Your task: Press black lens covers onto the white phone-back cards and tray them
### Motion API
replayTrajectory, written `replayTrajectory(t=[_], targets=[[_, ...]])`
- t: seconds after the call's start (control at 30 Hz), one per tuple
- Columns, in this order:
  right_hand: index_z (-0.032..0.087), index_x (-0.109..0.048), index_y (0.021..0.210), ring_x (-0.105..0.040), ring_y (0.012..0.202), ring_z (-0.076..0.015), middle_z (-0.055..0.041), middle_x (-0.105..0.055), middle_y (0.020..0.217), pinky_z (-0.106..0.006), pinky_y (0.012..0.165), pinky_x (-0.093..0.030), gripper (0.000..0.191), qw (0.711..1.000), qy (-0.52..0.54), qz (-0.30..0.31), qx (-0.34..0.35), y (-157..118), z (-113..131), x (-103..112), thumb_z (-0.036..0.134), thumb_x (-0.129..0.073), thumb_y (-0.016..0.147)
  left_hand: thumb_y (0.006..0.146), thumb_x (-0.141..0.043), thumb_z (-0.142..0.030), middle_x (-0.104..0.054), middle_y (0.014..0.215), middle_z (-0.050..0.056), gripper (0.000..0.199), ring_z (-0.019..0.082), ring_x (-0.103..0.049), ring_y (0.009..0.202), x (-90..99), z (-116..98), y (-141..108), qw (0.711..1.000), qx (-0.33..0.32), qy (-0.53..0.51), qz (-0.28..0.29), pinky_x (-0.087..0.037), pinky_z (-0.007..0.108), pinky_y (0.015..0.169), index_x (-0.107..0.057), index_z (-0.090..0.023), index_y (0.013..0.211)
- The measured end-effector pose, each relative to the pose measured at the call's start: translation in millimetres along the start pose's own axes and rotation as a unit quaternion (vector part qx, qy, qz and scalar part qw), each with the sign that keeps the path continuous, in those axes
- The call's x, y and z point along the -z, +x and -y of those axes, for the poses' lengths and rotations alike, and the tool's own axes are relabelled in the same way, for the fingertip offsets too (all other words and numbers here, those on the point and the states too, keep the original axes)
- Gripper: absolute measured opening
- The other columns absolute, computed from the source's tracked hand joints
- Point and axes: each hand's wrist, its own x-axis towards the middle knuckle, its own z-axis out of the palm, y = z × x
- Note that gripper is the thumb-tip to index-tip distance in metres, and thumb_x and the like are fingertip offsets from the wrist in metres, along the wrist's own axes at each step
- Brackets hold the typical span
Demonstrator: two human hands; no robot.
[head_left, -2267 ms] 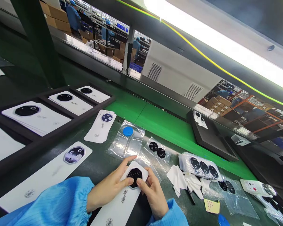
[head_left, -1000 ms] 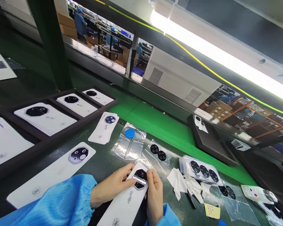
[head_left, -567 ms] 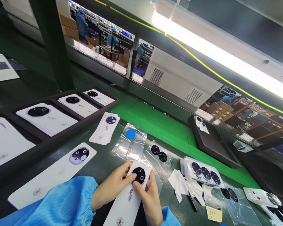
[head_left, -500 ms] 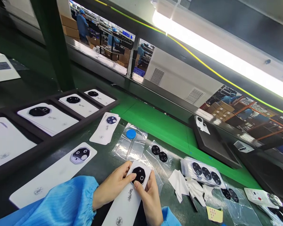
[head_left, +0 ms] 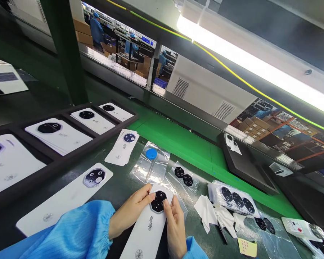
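Note:
A long white phone back cover (head_left: 148,230) is held between both my hands, tilted in front of me. Near its top sits a black octagonal lens plate (head_left: 158,202) with several round holes, and dark lettering runs below. My left hand (head_left: 133,208) grips the left edge, its thumb at the plate's upper left border. On the opposite edge, my right hand (head_left: 175,223) is closed, with the thumb on the plate's right side. Another white back cover (head_left: 67,198) lies on the bench to the left. Beyond it rests a small stack of covers (head_left: 121,149).
A black compartment tray (head_left: 55,162) with white covers stands at left. A clear bag (head_left: 136,172) under a blue disc (head_left: 151,154), bagged lens plates (head_left: 187,180), white cloths (head_left: 206,214), a yellow note (head_left: 247,247) and a bottle (head_left: 299,227) lie on the bench.
My thumbs have moved apart on the lens plate, the left to its upper left border and the right to its right side. The view has shifted slightly.

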Motion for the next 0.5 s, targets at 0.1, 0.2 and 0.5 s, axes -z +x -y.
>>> replayTrajectory(t=[0.1, 0.2, 0.5], targets=[[0.022, -0.064, 0.103, -0.065, 0.088, -0.0224, -0.0042, -0.07, 0.094, -0.032, 0.077, -0.053, 0.038, 1.0, -0.002, -0.008, 0.007, 1, -4, 2, 0.053, -0.063, 0.081, 0.076, -0.052, -0.063, -0.053, 0.078, -0.002, 0.042, 0.019, -0.049, 0.08, 0.0, 4, 2, 1.0, 0.005, 0.006, -0.006, -0.039, 0.031, 0.071, -0.049, -0.021, 0.08], [0.022, -0.065, 0.1, -0.065, 0.087, -0.022, -0.0036, -0.07, 0.093, -0.031, 0.076, -0.054, 0.039, 1.0, -0.015, -0.004, 0.0, 1, -1, 2, 0.055, -0.064, 0.079, 0.078, -0.049, -0.061, -0.052, 0.078, -0.003, 0.04, 0.019, -0.048, 0.08, -0.3, 5, 3, 1.0, -0.001, 0.012, -0.01, -0.039, 0.031, 0.072, -0.048, -0.021, 0.08], [0.022, -0.066, 0.096, -0.067, 0.087, -0.0229, -0.0052, -0.072, 0.09, -0.03, 0.079, -0.054, 0.042, 0.996, -0.033, -0.063, 0.056, 4, -17, 3, 0.06, -0.062, 0.078, 0.078, -0.044, -0.055, -0.047, 0.075, -0.004, 0.034, 0.016, -0.046, 0.075, -0.5, -10, 4, 0.997, -0.032, 0.073, 0.022, -0.039, 0.028, 0.069, -0.041, -0.022, 0.079]])
